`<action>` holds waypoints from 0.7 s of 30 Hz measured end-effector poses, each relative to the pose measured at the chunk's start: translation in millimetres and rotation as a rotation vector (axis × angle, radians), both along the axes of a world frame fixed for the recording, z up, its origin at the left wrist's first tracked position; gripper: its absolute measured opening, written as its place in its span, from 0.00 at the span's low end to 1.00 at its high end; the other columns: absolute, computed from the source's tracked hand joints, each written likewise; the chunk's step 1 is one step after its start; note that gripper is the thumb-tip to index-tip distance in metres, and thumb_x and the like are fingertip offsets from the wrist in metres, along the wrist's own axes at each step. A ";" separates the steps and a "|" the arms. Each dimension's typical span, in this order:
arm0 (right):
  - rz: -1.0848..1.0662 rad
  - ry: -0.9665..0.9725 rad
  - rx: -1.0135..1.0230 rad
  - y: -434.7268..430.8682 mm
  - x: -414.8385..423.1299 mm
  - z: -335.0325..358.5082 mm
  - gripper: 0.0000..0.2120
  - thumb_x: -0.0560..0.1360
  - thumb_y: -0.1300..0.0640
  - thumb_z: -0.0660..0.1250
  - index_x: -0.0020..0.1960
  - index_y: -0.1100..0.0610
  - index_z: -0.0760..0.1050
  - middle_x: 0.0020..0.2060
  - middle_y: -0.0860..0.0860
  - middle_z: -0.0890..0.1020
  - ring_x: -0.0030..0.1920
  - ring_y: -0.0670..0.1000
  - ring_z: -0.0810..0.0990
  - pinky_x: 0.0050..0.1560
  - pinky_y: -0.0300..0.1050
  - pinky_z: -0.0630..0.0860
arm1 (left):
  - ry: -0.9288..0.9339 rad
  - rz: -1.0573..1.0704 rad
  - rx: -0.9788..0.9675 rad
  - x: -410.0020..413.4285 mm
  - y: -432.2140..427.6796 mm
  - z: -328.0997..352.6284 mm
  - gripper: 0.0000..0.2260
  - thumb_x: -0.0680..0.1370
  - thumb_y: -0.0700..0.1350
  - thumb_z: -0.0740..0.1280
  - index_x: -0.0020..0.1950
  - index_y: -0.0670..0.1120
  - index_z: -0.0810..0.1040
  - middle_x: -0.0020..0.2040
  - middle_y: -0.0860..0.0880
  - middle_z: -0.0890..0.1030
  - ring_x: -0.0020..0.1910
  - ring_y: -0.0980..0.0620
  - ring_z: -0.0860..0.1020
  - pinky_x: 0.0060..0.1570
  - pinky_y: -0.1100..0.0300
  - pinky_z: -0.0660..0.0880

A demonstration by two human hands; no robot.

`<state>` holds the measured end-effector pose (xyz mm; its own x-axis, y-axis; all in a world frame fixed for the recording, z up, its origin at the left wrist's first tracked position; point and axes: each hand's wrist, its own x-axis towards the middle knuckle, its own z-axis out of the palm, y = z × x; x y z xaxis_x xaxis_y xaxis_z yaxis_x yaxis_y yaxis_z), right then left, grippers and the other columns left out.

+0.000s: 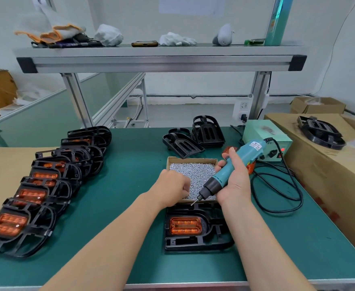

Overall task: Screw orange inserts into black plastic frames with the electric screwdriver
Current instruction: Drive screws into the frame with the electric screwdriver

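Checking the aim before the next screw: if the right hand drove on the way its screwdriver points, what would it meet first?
Most likely the far edge of the black frame, just past the screw box; the right hand aims the electric screwdriver down-left at it. Depth is unclear.

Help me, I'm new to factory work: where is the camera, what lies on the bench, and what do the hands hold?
One camera, worn on the person's head, looks down at their bare hands. The right hand grips a teal electric screwdriver, tip near a cardboard box of screws. The left hand curls its fingers among those screws; whether it pinches one is unclear. On the green table before them lies a black frame holding an orange insert. Similar frames overlap in a row at left; bare frames sit farther back.
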<state>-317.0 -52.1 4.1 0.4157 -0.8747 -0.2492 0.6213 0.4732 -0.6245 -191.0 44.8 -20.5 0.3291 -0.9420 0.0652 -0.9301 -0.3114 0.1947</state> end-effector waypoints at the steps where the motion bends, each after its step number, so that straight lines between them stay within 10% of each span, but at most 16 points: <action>1: -0.006 0.014 -0.003 0.9 -0.7 0.2 0.07 0.76 0.54 0.74 0.44 0.55 0.77 0.28 0.46 0.81 0.25 0.42 0.77 0.27 0.35 0.75 | 0.043 0.020 -0.035 0.1 1.1 -1.9 0.04 0.76 0.44 0.68 0.44 0.50 0.82 0.43 0.54 0.83 0.47 0.52 0.78 0.56 0.57 0.68; 13: -0.184 0.012 0.002 2.0 -6.5 7.5 0.16 0.75 0.57 0.75 0.60 0.54 0.74 0.27 0.47 0.78 0.27 0.43 0.77 0.30 0.36 0.76 | 1.135 0.402 -0.786 -16.2 39.5 -7.9 0.04 0.71 0.40 0.77 0.41 0.48 0.85 0.42 0.50 0.85 0.40 0.59 0.81 0.41 0.70 0.75; 21: -0.206 0.042 0.038 8.1 -1.9 11.3 0.15 0.73 0.57 0.76 0.57 0.55 0.75 0.27 0.48 0.78 0.28 0.45 0.77 0.32 0.37 0.77 | 0.533 0.377 -0.489 -12.5 22.9 9.4 0.08 0.76 0.45 0.72 0.38 0.56 0.81 0.35 0.58 0.82 0.38 0.61 0.79 0.36 0.70 0.70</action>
